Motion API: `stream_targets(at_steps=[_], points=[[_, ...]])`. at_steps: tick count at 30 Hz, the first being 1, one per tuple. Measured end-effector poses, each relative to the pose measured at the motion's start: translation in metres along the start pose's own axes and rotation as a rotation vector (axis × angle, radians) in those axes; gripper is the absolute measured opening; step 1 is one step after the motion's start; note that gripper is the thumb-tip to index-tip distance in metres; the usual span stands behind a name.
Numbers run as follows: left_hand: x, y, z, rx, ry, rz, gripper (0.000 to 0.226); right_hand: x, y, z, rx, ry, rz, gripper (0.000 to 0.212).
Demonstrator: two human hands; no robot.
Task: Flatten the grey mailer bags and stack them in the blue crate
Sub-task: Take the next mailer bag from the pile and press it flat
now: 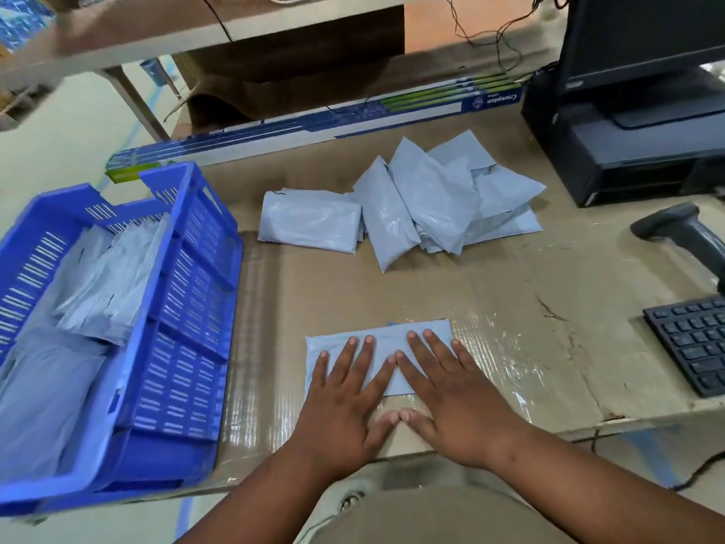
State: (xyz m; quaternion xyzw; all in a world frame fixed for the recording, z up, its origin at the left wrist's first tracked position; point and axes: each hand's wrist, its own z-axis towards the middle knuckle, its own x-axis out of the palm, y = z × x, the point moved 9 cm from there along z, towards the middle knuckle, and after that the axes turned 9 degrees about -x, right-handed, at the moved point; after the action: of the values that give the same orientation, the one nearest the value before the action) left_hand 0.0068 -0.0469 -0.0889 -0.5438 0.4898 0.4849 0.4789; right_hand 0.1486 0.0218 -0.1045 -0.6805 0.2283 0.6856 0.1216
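Left hand [345, 402] lies flat, palm down, fingers straight and spread, pressing on a grey mailer bag [376, 349]. Right hand [451, 402] does the same just beside it, fingers fanned, palm down on the same bag. Thumb tips of both hands touch at the near edge, on the cardboard just below the bag; the index fingertips also meet over the bag's middle. Neither hand curls round or pinches anything. The bag lies flat near the front edge of the table [549, 347], long side left to right, mostly covered by the fingers, with its far edge and left corner showing. The table top is covered in brown cardboard with shiny clear tape in patches.

Farther back, past the hands, a loose pile of grey mailer bags [427, 202] sits mid-table, overlapping and tilted at different angles, some puffy. One bag at the pile's left lies flatter than the rest.

Left of the hands, blue crate [188, 308] stands on the table's left end, slotted walls, apart from the pressed bag. Inside it grey bags [98, 284] are already laid, several layers, not neat.

Behind the pile, a long blue and white box [314, 123] lies along the back edge. Right side: black monitor [643, 37] on a black unit, barcode scanner [678, 229] in front of it, black keyboard [694, 343] at the right edge, partly cut off.
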Motion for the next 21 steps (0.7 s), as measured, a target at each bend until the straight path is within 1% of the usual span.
stream_targets(at_steps=[7,11,14,17,19,21], points=[[0.003,0.000,0.001,-0.005,0.015,-0.026,0.076,0.000,-0.005,0.004,-0.021,0.041,0.018,0.085],[0.000,-0.005,0.025,-0.047,0.017,-0.031,0.076,-0.009,-0.031,0.015,-0.010,0.065,0.013,0.084],[-0.007,0.000,0.033,-0.065,-0.024,-0.026,0.080,-0.019,-0.037,0.021,0.009,0.050,0.006,0.086],[-0.015,0.026,0.028,-0.173,-0.055,-0.018,0.085,-0.035,-0.010,0.038,-0.066,0.009,-0.040,0.083],[-0.008,0.042,0.019,-0.218,-0.026,-0.023,0.085,-0.036,0.015,0.055,-0.117,0.008,-0.038,0.080],[0.002,0.054,0.008,-0.227,0.007,-0.016,0.082,-0.026,0.034,0.069,-0.141,0.042,-0.024,0.079]])
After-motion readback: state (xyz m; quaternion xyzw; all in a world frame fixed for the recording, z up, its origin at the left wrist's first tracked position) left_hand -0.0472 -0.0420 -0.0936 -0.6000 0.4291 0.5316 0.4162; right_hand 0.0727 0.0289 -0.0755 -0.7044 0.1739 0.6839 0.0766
